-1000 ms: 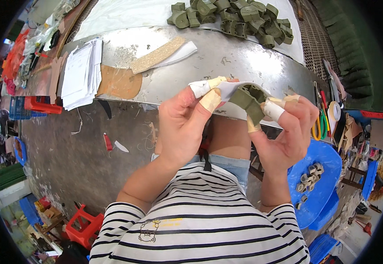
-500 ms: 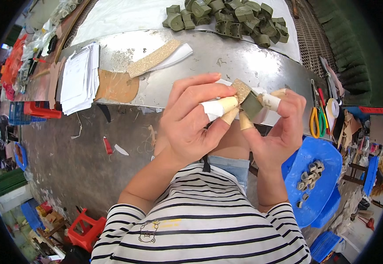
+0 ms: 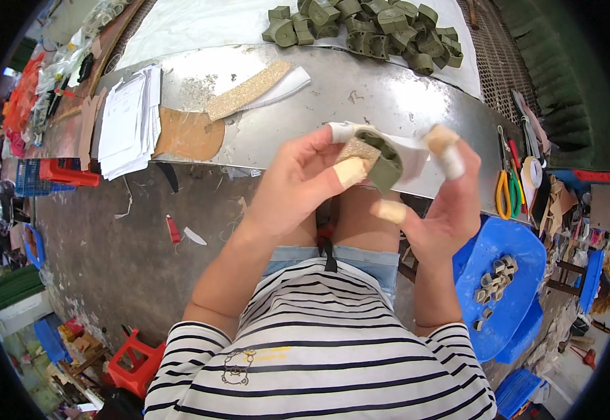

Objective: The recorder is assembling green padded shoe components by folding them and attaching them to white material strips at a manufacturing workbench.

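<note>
My left hand (image 3: 301,171) grips an olive-green hollow plastic shoe heel (image 3: 387,170) between taped fingers and thumb, its hollow side facing up. A gold glitter covering strip (image 3: 358,150) lies against the heel's left side under my thumb. From the heel the strip's white backing (image 3: 409,152) reaches out to the right. Beside it my right hand (image 3: 445,203) has thumb and taped fingers spread apart, the fingertips blurred near the strip's end; whether they touch it I cannot tell. On the metal bench (image 3: 340,91) lie another gold glitter strip (image 3: 252,89) and a white-backed one (image 3: 280,89).
Several olive-green heels (image 3: 389,28) are heaped on white cloth at the back. Papers (image 3: 130,126) and a brown sheet (image 3: 189,134) lie left. Scissors (image 3: 507,189) and a tape roll (image 3: 530,171) lie at the right edge, above a blue basin (image 3: 504,280) of small covered pieces.
The heel has turned so its hollow shows, and it sits slightly lower left. My right thumb and fingers have come off the heel and spread, while my left hand keeps hold.
</note>
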`<act>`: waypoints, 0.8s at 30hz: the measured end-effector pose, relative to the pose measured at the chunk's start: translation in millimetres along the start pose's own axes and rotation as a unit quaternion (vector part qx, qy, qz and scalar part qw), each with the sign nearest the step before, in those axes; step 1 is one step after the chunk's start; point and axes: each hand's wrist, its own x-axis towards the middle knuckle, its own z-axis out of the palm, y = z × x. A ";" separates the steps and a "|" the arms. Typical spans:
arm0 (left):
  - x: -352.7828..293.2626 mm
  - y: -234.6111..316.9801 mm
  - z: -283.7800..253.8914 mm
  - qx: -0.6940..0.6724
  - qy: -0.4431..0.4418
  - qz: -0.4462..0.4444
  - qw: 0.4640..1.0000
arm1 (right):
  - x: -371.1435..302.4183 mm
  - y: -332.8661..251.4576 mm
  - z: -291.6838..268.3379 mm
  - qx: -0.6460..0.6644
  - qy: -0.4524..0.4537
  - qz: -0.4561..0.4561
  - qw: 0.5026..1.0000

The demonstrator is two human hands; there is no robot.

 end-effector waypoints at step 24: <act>4.4 -24.7 18.3 0.274 0.133 0.291 0.907 | -15.2 -11.7 -1.5 0.220 -0.058 0.262 0.938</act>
